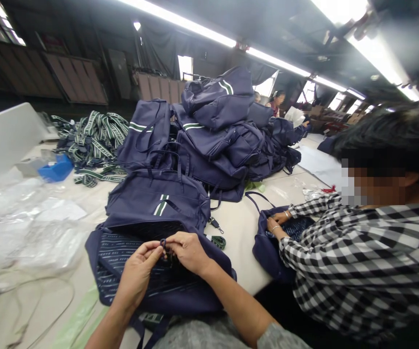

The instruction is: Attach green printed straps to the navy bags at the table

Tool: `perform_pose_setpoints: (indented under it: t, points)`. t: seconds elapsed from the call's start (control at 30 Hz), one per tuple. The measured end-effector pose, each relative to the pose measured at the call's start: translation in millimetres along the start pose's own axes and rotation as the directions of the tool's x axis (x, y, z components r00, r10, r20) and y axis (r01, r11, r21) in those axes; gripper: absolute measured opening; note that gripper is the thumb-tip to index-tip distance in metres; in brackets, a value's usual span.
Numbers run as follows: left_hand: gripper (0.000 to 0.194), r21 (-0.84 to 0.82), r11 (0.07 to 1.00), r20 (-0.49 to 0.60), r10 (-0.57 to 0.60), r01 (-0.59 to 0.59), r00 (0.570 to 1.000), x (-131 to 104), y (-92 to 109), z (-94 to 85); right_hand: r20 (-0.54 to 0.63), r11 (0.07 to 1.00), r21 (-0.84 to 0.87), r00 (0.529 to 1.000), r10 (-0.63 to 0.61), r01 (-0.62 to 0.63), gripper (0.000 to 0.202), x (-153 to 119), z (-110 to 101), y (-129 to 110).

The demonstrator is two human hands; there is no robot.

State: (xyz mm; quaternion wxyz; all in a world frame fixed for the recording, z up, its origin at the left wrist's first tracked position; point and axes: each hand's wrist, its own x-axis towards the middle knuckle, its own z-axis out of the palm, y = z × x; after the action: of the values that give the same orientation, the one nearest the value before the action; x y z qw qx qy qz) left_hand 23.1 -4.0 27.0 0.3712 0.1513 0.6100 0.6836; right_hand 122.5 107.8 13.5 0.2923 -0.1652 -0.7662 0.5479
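Note:
In front of me on the table lies a navy duffel bag, unzipped, its dark lining with rows of white print showing. Over the opening, my left hand pinches a small dark loop between thumb and fingers. My right hand is closed at the other side of the same loop, fingertips close to the left ones. What else the right fingers hold is hidden. A strap clip and a rolled green-and-white strap rest beside the bag on the right.
Behind the bag rises a pile of navy bags. Striped straps are heaped at the left, near a blue bin and clear plastic bags. At my right, a co-worker in a checked shirt handles another navy bag.

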Motion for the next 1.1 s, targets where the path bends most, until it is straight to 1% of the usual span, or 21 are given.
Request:
perform_pose_setpoints:
  t: [0.1, 0.2, 0.37, 0.47, 0.57, 0.67, 0.77, 0.87, 0.97, 1.03, 1.1]
  points:
    - [0.055, -0.029, 1.0, -0.014, 0.005, -0.005, 1.0, -2, 2, 1.2, 0.01, 0.986, 0.135, 0.995, 0.1, -0.1, 0.017, -2, 3, 6]
    - [0.055, -0.042, 0.999, -0.021, -0.001, 0.0, 1.0, -2, 3, 1.2, 0.004, 0.964, 0.22, 0.988, 0.154, -0.151, 0.016, -3, 4, 8]
    - [0.056, -0.019, 1.0, -0.017, 0.014, -0.014, 1.0, -1, -1, -2.2, -0.002, 0.948, 0.267, 0.984, 0.18, -0.173, 0.015, -3, 5, 4]
    - [0.06, 0.06, 0.998, 0.011, 0.01, -0.011, 1.0, -1, -4, -3.7, 0.03, 0.947, 0.274, 0.986, 0.165, -0.167, 0.015, -2, 7, 6]
    - [0.059, 0.173, 0.984, 0.033, 0.041, -0.047, 0.999, 0, -9, -4.1, 0.047, 0.968, 0.209, 0.99, 0.132, -0.139, 0.023, -4, 9, 12]
    - [0.055, 0.231, 0.967, 0.035, 0.099, -0.105, 0.994, 3, -15, -4.8, 0.06, 0.997, 0.051, 0.997, 0.05, -0.053, 0.039, -6, 8, 16]
    - [0.054, 0.293, 0.946, 0.003, 0.142, -0.136, 0.99, 3, -19, -5.4, 0.09, 0.992, -0.112, 0.995, -0.039, 0.049, 0.049, -9, 7, 12]
    - [0.047, 0.371, 0.917, -0.06, 0.178, -0.144, 0.982, 0, -18, -4.2, 0.089, 0.978, -0.189, 0.993, -0.075, 0.091, 0.052, -12, 8, 7]
    - [0.041, 0.404, 0.901, -0.106, 0.22, -0.16, 0.97, -5, -15, -4.0, 0.091, 0.98, -0.188, 0.995, -0.051, 0.067, 0.05, -12, 8, 6]
    - [0.039, 0.418, 0.892, -0.131, 0.244, -0.17, 0.961, -6, -16, -7.2, 0.112, 0.978, -0.206, 0.994, -0.011, 0.034, 0.04, -9, 4, 8]
    - [0.037, 0.409, 0.898, -0.182, 0.253, -0.161, 0.95, -3, -19, -13.0, 0.144, 0.964, -0.266, 0.989, 0.029, 0.01, 0.026, -4, -3, 11]
